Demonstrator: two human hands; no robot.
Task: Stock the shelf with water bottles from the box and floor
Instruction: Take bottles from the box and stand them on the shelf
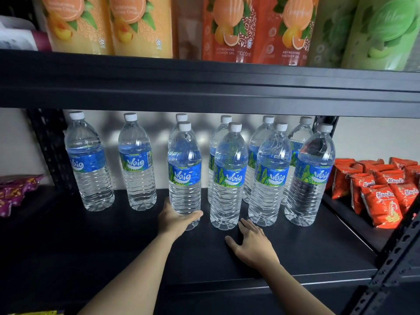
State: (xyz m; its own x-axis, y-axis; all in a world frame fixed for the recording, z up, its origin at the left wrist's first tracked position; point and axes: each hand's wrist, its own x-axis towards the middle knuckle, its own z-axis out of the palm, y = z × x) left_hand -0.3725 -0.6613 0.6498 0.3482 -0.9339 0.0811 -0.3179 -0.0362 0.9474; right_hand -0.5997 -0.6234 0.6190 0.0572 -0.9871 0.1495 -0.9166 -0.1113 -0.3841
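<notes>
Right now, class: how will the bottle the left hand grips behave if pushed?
Probably heavy: the bottle looks full. Tall and narrow, it may tip if shoved high; the left hand grips low, so sliding seems likelier. Ribbed walls may flex.

Black metal shelf board [91, 246]: ten upright clear plastic water bottles [228, 178], blue-labelled, white-capped. One gripped low by fingers of the left hand [175, 220]; three just beyond fingertips of the right hand [252, 243], laid flat.
</notes>
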